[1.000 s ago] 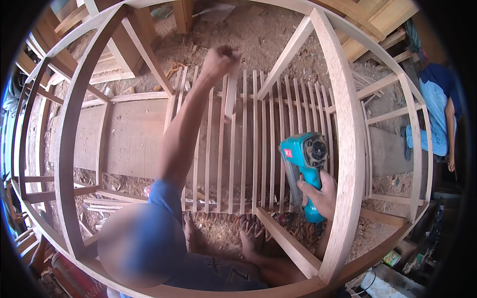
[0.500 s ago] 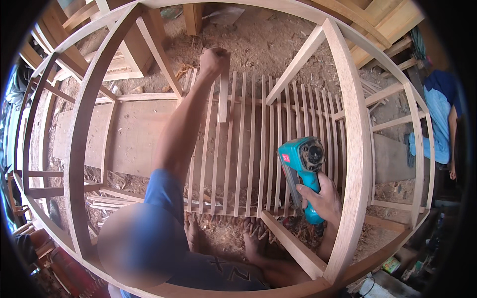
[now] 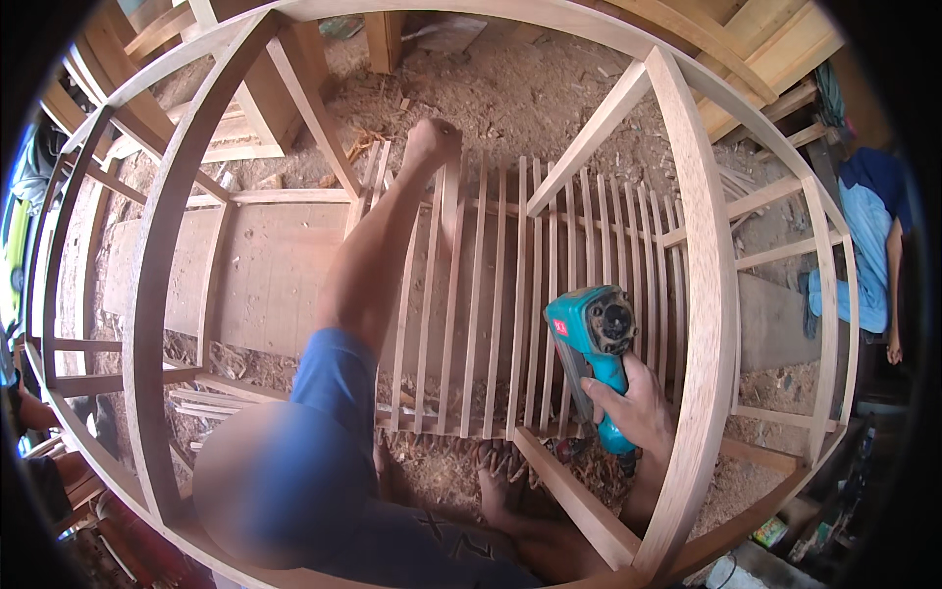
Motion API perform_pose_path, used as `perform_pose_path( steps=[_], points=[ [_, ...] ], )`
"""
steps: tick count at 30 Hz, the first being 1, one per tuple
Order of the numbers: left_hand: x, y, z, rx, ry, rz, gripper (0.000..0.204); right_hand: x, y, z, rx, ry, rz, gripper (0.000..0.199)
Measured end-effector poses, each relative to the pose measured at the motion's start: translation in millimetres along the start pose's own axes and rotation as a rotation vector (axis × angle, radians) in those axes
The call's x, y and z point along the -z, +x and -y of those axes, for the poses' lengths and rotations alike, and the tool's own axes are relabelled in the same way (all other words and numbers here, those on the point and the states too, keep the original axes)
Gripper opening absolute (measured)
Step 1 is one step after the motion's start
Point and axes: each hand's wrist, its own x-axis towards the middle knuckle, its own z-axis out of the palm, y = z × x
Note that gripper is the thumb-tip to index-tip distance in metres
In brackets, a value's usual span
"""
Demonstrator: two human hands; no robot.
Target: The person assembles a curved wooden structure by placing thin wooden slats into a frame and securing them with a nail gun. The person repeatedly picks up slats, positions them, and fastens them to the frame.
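Observation:
My left hand [image 3: 432, 142] reaches far over the row of slats, its fingers closed around the top of a short flat wooden strip [image 3: 450, 201]. The strip hangs down over the slats and its lower end is blurred. Many thin wooden slats [image 3: 477, 304] lie side by side across rails, inside a larger pale wooden frame [image 3: 699, 245]. In my right hand [image 3: 643, 402] is a teal nail gun [image 3: 597, 319], gripped by its handle above the right part of the slats. My bare feet show past the near rail.
Curved frame bars surround both arms, and a slanted brace [image 3: 579, 501] runs near my right forearm. Flat brown boards [image 3: 280, 260] lie at left. Loose strips [image 3: 221, 402] rest on the shaving-covered ground. At the right edge is a person in blue clothing [image 3: 859, 240].
My left hand has moved slightly right and nearer with the wooden strip. The nail gun in my right hand has dropped a little lower in the picture.

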Motion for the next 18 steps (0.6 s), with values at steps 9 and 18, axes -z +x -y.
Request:
perform_pose_path(
  steps=[9, 18],
  points=[
    [12.3, -63.8, -15.7, 0.012, -0.042, -0.068, 0.042, -2.2, 3.1, -3.4, -0.002, -0.025, -0.032, 0.03],
    [26.3, -193.8, -16.1, 0.006, -0.048, -0.114, 0.031, -2.6, 10.3, 7.0, 0.048, 0.047, 0.039, 0.028]
  ],
)
